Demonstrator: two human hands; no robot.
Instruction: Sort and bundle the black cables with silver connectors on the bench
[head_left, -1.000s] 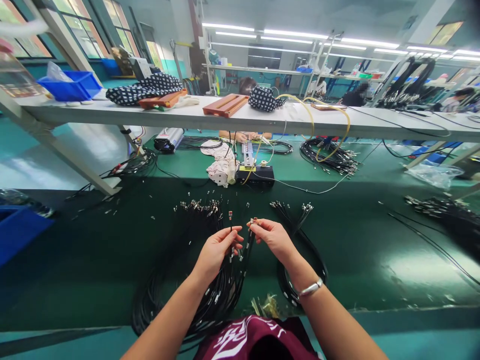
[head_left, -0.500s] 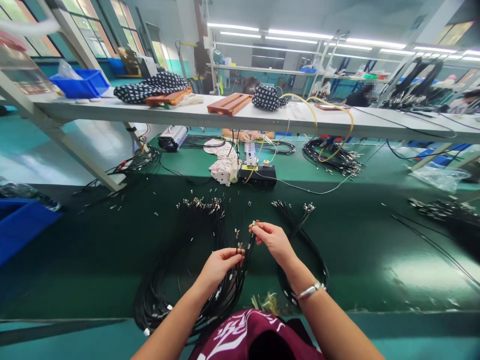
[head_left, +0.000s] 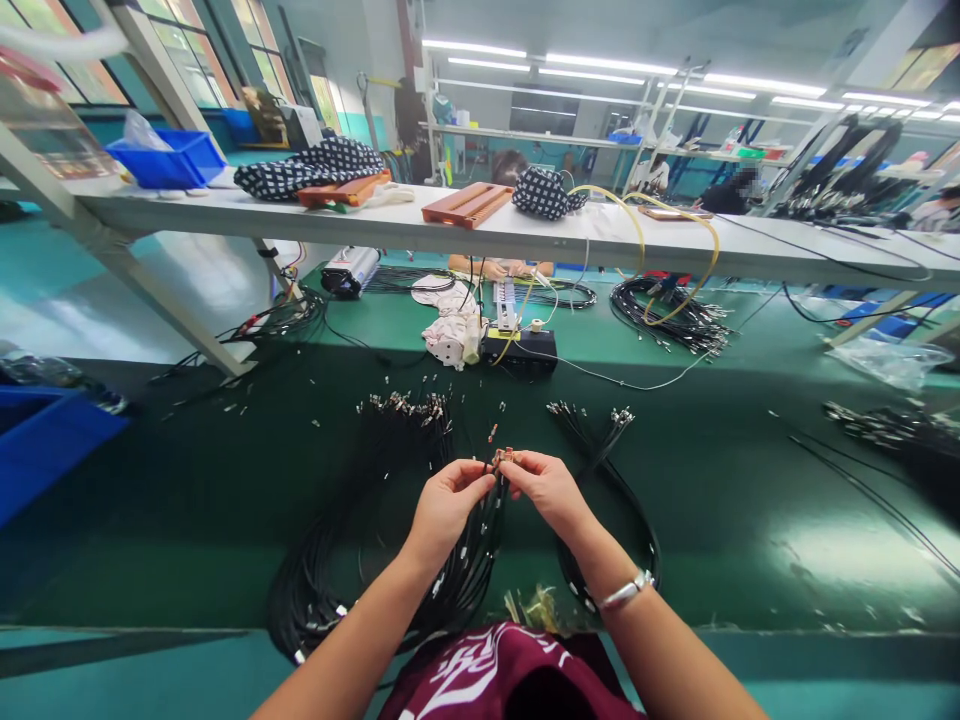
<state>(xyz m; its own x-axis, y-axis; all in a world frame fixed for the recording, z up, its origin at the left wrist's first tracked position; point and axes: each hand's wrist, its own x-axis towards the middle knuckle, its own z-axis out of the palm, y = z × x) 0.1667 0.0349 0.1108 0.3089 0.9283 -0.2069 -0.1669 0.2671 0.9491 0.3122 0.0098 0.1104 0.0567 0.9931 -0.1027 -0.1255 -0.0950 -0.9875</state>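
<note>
My left hand (head_left: 454, 497) pinches a black cable near its end, fingertips closed. My right hand (head_left: 546, 487) is closed on the small metal ends of black cables, and its fingertips meet those of the left. Copper-coloured cable ends (head_left: 504, 456) show between the two hands. Below and left of them a large looped bundle of black cables (head_left: 315, 575) lies on the green table, its metal tips (head_left: 409, 405) pointing away from me. To the right of my right hand lies a smaller looped bundle (head_left: 637, 510), crossed near its tips.
A white shelf (head_left: 360, 225) spans the table and carries a blue bin (head_left: 169, 160) and brown trays (head_left: 466, 205). Under it sit a black box (head_left: 519, 350), a cloth (head_left: 450, 335) and another cable bundle (head_left: 667, 320). Across the table a person's hands (head_left: 499, 268) are at work.
My left hand has moved up and to the right, bringing its cable end against those in my right hand. The right hand has shifted slightly down.
</note>
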